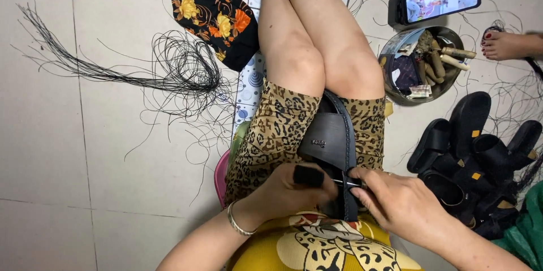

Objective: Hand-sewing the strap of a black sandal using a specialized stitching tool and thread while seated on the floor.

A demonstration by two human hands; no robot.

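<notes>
Together, the left hand (pixel 294 189) and right hand (pixel 396 200) grip one black sandal (pixel 331 141) on the lap. Several more sandals (pixel 475 158) lie heaped on the pale tiled floor (pixel 85 152).

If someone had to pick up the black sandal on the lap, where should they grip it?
Probably the wide strap of the black sandal, from above on the knee side: it arches free there, while the left hand and right hand crowd its near end.
</notes>
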